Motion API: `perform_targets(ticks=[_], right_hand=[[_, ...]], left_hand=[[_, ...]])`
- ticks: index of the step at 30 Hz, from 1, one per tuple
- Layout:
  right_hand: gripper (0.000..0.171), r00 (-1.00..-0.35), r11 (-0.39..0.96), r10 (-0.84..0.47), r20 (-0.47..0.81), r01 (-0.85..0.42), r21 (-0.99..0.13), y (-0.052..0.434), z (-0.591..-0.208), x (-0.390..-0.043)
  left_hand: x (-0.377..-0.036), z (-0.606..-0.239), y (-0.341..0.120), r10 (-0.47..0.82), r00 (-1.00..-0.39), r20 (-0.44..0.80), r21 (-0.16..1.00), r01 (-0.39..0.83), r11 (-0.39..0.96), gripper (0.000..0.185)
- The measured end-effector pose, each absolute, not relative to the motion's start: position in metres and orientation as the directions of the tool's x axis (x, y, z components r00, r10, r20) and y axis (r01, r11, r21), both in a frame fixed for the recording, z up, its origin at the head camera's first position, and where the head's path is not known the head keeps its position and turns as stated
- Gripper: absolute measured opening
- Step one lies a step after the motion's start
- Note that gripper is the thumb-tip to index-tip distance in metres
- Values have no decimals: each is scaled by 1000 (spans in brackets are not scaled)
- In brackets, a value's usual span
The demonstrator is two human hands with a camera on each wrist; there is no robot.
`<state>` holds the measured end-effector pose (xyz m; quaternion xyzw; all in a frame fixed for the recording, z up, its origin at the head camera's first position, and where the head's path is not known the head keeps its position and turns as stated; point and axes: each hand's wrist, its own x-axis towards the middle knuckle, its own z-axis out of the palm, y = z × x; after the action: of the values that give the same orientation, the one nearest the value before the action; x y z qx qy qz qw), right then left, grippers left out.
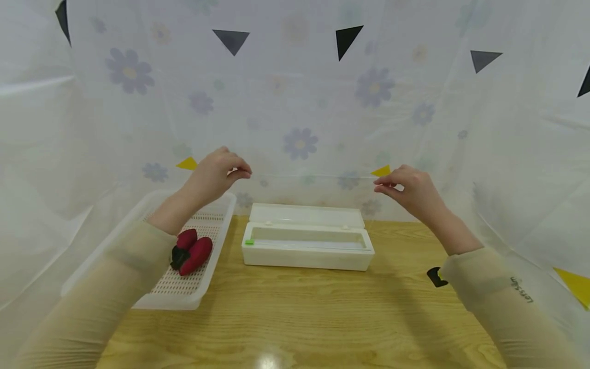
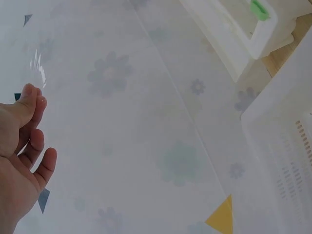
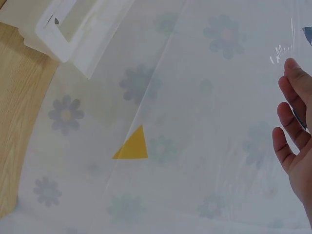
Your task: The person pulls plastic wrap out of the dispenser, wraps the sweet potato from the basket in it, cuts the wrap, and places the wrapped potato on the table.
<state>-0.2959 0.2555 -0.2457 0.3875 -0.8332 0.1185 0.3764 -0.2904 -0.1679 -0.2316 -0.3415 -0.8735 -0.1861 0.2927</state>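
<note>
A tray [image 1: 216, 246] holding red peppers [image 1: 192, 252] sits at the table's [image 1: 295, 318] left. The left hand [image 1: 213, 175] and right hand [image 1: 412, 190], fingers pinched, hold a clear film [image 1: 313, 200] stretched taut above the open dispenser [image 1: 307, 245].

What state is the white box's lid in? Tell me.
Open. The lid is flipped back behind the box, and the head view looks into the long trough. What is inside is unclear.
</note>
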Motion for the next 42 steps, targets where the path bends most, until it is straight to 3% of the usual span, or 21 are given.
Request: perform_targets(ticks=[26, 42], right_hand=[[18, -391, 670, -544, 742, -734, 105, 258, -235, -290], [11, -322, 640, -529, 785, -759, 120, 261, -231, -292]], left_hand=[[-286, -215, -158, 435, -610, 662, 112, 655, 748, 7], [-282, -207, -156, 413, -625, 662, 130, 639, 758, 8]])
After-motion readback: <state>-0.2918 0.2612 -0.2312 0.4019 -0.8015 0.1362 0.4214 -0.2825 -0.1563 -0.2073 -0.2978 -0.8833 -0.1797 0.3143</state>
